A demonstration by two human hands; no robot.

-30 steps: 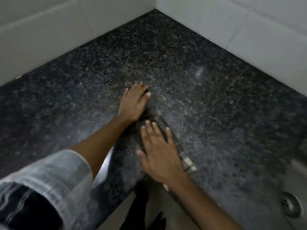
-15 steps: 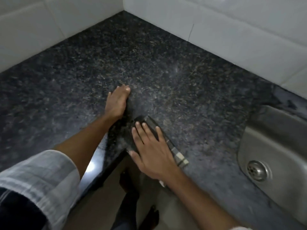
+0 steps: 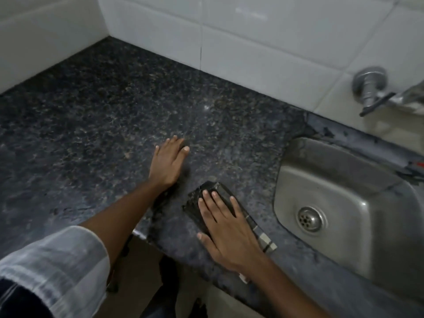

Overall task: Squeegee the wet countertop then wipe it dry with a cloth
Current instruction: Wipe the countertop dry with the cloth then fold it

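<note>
From the head view, the dark speckled granite countertop [image 3: 103, 125] fills the corner under white wall tiles [image 3: 263, 42]. The left hand [image 3: 168, 162] lies flat, palm down, fingers together and extended, holding nothing, its forearm running back to a rolled pale grey sleeve [image 3: 55, 260]. Just beside it, nearer the counter's front edge, the right hand [image 3: 226, 228] presses flat with fingers spread on a folded dark checked cloth [image 3: 199, 203], pinning rather than gripping it; the cloth's lighter plaid end shows past the little finger. To the right a stainless steel sink [image 3: 358, 187] with round drain [image 3: 311, 218] sits below a chrome wall tap [image 3: 371, 88].
</note>
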